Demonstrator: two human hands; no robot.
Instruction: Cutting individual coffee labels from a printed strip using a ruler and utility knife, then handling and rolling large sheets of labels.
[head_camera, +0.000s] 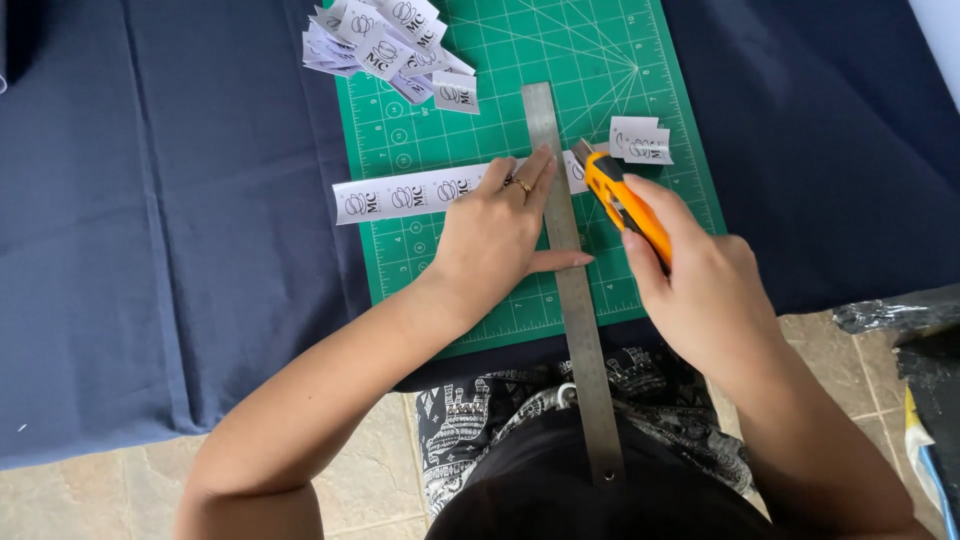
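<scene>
Landmark: the green cutting mat (480, 130), lying on a dark blue cloth (150, 200) that covers the table.
Steel ruler: the ruler (570, 270) runs from the mat's upper middle down across its near edge and out over the person's lap; its far end stays inside the mat.
Paper strip: a white printed strip (400, 195) lies crosswise on the mat, its left end poking just past the mat's left edge, its right end passing under the ruler.
Left hand: the left hand (495, 235) is spread flat, fingers pressing the strip and the ruler's left edge, thumb laid across the ruler.
Right hand: the right hand (700, 285) is closed around an orange utility knife (625, 200), just right of the ruler.
Knife tip: it meets the strip at the ruler's right edge, in the mat's right half.
Cut pieces: a small white label (640, 140) lies right of the ruler near the mat's right edge; a heap of labels (385, 45) sits on the mat's upper left corner, spilling onto the cloth.
Open room: bare mat shows between the heap and the strip, and below the strip left of the wrist.
Beyond the near edge: tiled floor (380, 470) and patterned clothing (470, 420).
</scene>
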